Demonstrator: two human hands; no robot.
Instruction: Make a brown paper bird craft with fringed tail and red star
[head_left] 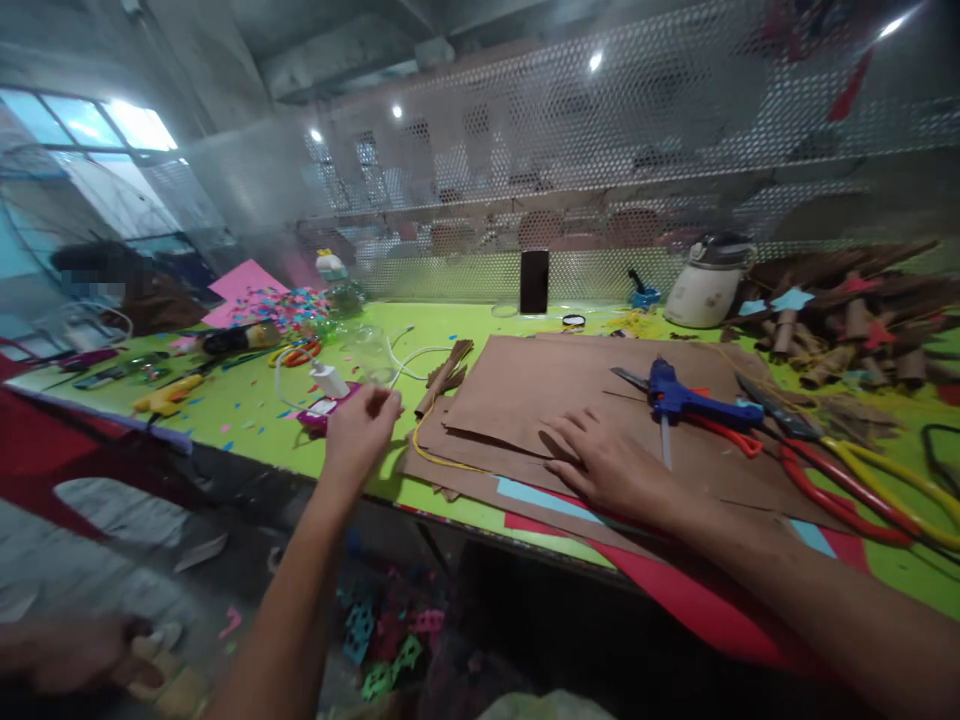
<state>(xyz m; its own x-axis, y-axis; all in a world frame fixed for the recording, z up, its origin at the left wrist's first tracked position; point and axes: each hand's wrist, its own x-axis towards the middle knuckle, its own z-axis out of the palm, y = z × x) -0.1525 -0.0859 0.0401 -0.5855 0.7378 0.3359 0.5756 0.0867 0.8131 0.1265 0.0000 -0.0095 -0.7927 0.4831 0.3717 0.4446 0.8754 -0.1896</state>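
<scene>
Two bare hands work well apart over a lime-green counter (465,320). The right hand (604,458) lies on a stack of brown paper (525,375), palm down, fingers loosely spread near a lifted sheet edge; lying there, it probably steadies the layers, though how hard it presses cannot be told. The left hand (364,425) hangs over the front edge beside a purple power strip (313,418) and its white adapter (328,380), fingertips curled close together; whether anything is pinched between them cannot be told. The stack sits right in front of the person, where both arms reach it easily. A blue glue gun (694,403) lies across its right half, above some orange handles, and its weight likely helps keep the sheets flat. Scissors (847,462) with red and yellow handles point their loops toward the person's right side, seemingly for a quick grab. Below the stack, red paper (690,600) sags past the counter's edge because nothing supports it there. At the back, a dark phone (534,282) stands upright, apparently propped against the mesh screen (480,180), out of the way of the paper.
</scene>
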